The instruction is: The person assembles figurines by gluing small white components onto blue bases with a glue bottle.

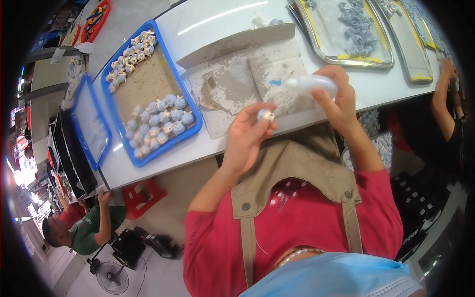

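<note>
Between the fingertips of my left hand (247, 133) is a small blue and cream figurine (266, 115), its cream side with dark spots turned outward. My right hand (336, 99) grips a white squeeze bottle (316, 85), tilted so that its blue tip (275, 82) points left, above and apart from the figurine. Below both hands lies an opened cardboard sheet (287, 64), stained and with peeled patches. To the left, a blue-rimmed tray (190, 106) holds several similar blue and cream figurines (166, 119) in two groups.
Metal trays (346, 60) with yellow edging and blue-grey pieces (356, 29) stand at the far right. Another blue tray (91, 123) is on the left. A red stool (142, 198), a fan (113, 277) and a person in green (86, 230) are lower left; another person's arm (444, 99) is at right.
</note>
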